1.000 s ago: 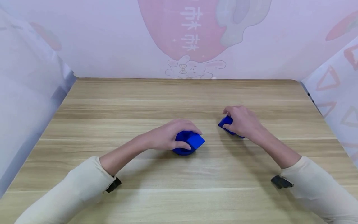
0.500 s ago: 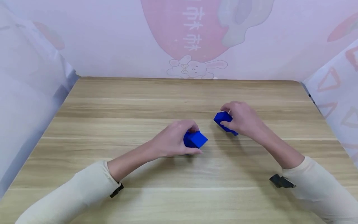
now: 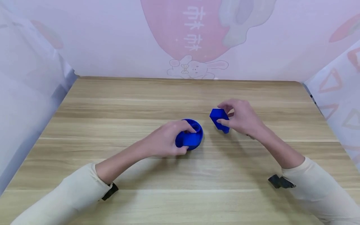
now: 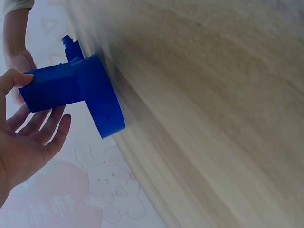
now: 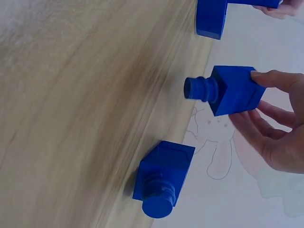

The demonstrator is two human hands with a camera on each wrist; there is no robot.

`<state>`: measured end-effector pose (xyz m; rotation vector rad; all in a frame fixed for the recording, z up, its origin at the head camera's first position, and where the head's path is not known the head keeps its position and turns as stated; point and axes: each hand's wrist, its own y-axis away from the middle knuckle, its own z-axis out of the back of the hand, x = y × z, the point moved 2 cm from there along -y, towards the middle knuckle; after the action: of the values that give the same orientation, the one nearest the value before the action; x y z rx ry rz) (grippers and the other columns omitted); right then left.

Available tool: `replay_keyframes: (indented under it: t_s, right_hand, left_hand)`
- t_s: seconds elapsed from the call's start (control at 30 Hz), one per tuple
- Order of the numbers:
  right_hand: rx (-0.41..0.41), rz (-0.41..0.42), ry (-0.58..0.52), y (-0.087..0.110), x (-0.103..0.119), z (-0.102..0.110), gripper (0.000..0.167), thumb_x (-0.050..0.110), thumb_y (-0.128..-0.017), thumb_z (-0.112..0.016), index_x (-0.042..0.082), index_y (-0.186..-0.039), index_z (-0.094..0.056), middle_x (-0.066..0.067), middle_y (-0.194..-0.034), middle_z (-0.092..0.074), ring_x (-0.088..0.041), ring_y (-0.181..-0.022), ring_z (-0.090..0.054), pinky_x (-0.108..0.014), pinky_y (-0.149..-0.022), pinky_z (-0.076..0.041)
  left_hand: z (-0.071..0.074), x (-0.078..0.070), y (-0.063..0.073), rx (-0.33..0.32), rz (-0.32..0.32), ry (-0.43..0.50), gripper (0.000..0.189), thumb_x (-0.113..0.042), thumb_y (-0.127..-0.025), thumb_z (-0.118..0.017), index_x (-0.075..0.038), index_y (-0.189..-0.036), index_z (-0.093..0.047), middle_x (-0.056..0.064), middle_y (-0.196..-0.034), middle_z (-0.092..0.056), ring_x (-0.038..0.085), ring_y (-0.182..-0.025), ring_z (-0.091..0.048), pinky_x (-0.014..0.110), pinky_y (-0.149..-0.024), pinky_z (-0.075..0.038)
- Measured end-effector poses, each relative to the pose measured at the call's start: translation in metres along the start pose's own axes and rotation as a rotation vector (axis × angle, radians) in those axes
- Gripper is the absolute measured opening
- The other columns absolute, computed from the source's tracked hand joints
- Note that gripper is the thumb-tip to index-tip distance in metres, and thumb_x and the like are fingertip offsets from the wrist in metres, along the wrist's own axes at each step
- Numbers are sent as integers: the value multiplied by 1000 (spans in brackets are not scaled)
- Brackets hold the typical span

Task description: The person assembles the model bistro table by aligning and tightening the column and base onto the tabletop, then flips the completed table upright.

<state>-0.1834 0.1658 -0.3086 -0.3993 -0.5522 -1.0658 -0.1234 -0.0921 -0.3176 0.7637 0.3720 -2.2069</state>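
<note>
My left hand (image 3: 170, 139) grips the upright rectangular block of a blue round-based part (image 3: 198, 142). Its shallow round base has a raised rim and sits at or just above the tabletop; the left wrist view shows the block (image 4: 50, 88) between thumb and fingers. To the right, my right hand (image 3: 244, 117) pinches a blue block with a ribbed round peg (image 5: 237, 90) between thumb and fingers. That peg points down toward the table, apart from it. A second blue pegged block (image 5: 166, 168) lies on the table in the right wrist view; the right hand mostly hides it from the head view.
The wood-grain table (image 3: 180, 193) runs back to a pale printed wall panel (image 3: 112, 40) with a rabbit drawing. Side panels (image 3: 25, 93) flank the table. Dark wrist straps (image 3: 110, 191) show under both sleeves.
My left hand has loosened and regripped the round-based part, which now stands turned, its rim more visible. My right hand has moved left and away from me, lifting and tilting the pegged block.
</note>
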Motion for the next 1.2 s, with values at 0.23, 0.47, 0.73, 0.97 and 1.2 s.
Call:
replay_keyframes:
  t_s: [0.23, 0.47, 0.73, 0.97, 1.2]
  right_hand:
    - [-16, -14, -167, -3, 2, -2, 43, -3, -84, -81, -12, -124, -66, -24, -118, -67, -36, -106, -64, -49, -92, -59]
    - [8, -14, -261, -3, 4, -1, 43, -3, -85, -80, -11, -125, -66, -23, -123, -66, -37, -112, -64, -51, -97, -56]
    - [33, -39, -395, -2, 8, -1, 41, -2, -87, -80, -8, -124, -64, -21, -118, -69, -34, -112, -68, -32, -93, -58]
    - [22, 36, -483, -6, 15, -7, 44, -9, -84, -80, -11, -125, -66, -24, -120, -70, -35, -110, -68, -27, -91, -58]
    - [49, 171, -501, -8, 23, -14, 41, -11, -80, -80, -12, -119, -69, -22, -114, -72, -34, -105, -69, -31, -92, -59]
  left_hand:
    - [10, 7, 8, 52, -18, 50, 44, 0, -83, -72, -5, -127, -68, 11, -136, -64, 31, -132, -56, 47, -105, -52]
    - [7, 15, 16, -84, 26, 51, 49, -13, -82, -85, -2, -125, -64, 11, -122, -68, 28, -116, -63, 47, -100, -53]
    - [1, 17, 18, -265, 81, 108, 44, -15, -77, -92, 0, -107, -64, 11, -104, -70, 25, -98, -67, 39, -84, -60]
    - [6, 23, 20, -270, 110, 162, 45, -3, -78, -84, 6, -118, -66, 15, -115, -72, 30, -104, -70, 41, -87, -60]
    - [9, 27, 20, -295, 161, 201, 48, 3, -79, -75, 8, -125, -62, 18, -115, -71, 32, -106, -69, 46, -93, -59]
